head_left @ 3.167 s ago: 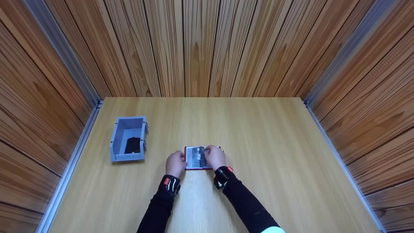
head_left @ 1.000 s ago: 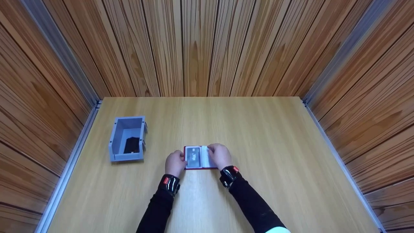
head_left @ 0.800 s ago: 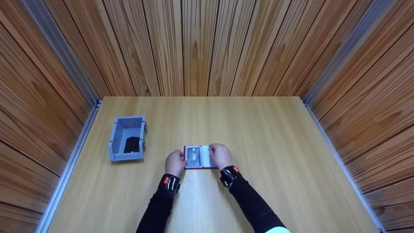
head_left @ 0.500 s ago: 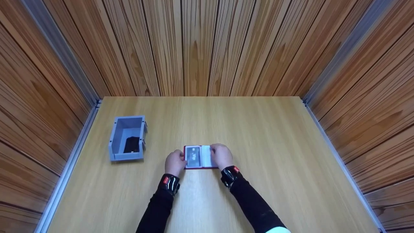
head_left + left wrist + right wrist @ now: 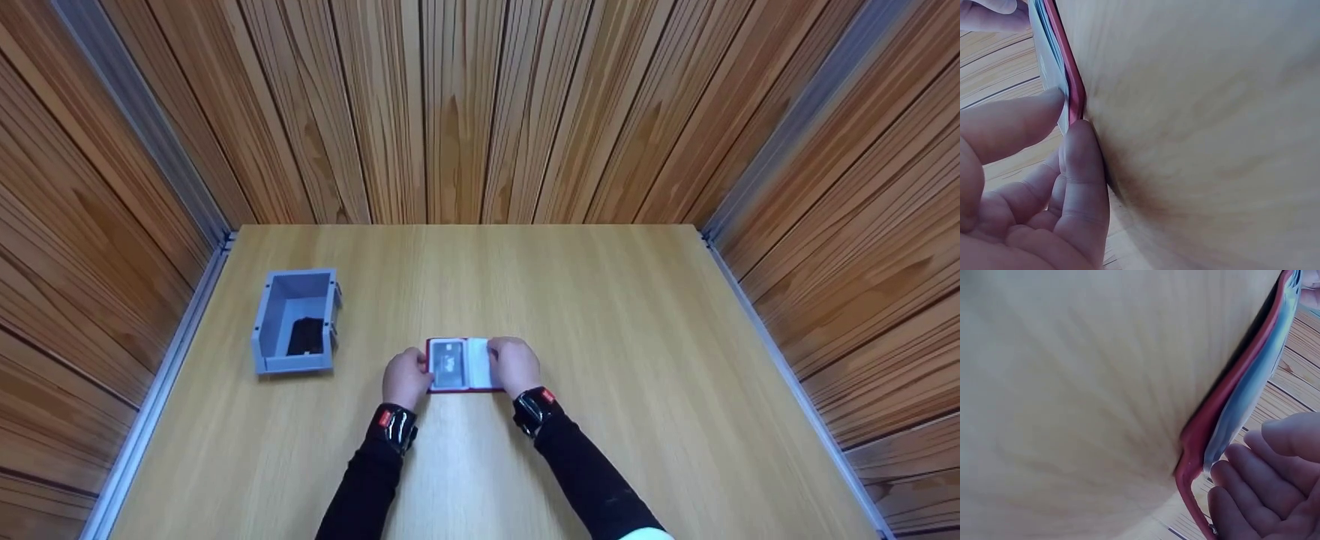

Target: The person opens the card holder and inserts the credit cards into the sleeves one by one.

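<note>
A red card holder (image 5: 478, 364) with clear plastic sleeves lies opened flat on the table, a dark grey card (image 5: 448, 364) showing in its left half. At its left edge my left hand (image 5: 406, 379) pinches the red cover and sleeves, thumb above and finger beneath, as the left wrist view shows. My right hand (image 5: 514, 366) is over the holder's right end and hides part of it. In the right wrist view the right fingers (image 5: 1261, 486) are loosely bent beside the sleeve edges (image 5: 1230, 417) and a red flap (image 5: 1190, 495); the thumb stands apart from them.
A grey-blue open bin (image 5: 295, 322) stands at the left of the table, with a black item (image 5: 306, 336) inside that I cannot identify. Wood-plank walls with metal corner rails (image 5: 161, 112) enclose the table (image 5: 600, 315) on the left, back and right.
About three seconds ago the right hand pinched a sleeve mid-turn over the holder. That sleeve now lies to the right, and the right hand has shifted rightward. The left hand has stayed put.
</note>
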Demonstrator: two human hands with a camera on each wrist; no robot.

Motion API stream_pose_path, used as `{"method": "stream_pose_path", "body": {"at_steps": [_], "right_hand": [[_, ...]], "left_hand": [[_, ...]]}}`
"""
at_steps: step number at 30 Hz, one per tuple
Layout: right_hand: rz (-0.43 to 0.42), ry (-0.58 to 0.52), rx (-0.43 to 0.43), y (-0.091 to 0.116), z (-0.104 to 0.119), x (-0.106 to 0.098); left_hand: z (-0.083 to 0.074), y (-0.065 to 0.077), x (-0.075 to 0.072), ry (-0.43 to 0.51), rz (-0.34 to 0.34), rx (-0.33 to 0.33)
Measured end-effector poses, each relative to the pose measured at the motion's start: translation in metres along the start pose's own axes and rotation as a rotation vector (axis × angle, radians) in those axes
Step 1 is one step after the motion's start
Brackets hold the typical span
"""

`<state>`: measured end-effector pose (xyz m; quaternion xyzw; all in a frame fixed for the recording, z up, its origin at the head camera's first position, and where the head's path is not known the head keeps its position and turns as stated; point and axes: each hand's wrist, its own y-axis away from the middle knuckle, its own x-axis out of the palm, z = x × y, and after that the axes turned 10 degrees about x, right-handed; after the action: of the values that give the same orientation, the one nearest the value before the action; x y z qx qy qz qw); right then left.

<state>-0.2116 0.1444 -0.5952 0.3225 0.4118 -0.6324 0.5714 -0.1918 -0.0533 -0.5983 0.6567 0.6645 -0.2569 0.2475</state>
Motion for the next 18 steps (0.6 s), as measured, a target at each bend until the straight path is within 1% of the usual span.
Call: {"method": "stream_pose_path", "body": {"at_steps": [6, 12, 14, 18], "right_hand": [[-0.017, 0.026, -0.016, 0.0017, 0.0006, -0.0009], [-0.034, 0.062, -0.061, 0.0030, 0.0003, -0.0017], [-0.024, 0.067, -0.063, 0.0032, 0.0000, -0.0021], [0.020, 0.065, -0.040, 0.0039, -0.0003, -0.0027]], "left_hand": [[-0.0003, 0.0000, 0.0005, 0.001, -0.002, -0.009], [-0.0004, -0.0002, 0.0000, -0.006, 0.001, -0.015], [-0.0008, -0.0003, -0.0003, -0.014, -0.001, -0.006], [-0.0015, 0.0004, -0.0007, -0.017, -0.003, 0.003]]}}
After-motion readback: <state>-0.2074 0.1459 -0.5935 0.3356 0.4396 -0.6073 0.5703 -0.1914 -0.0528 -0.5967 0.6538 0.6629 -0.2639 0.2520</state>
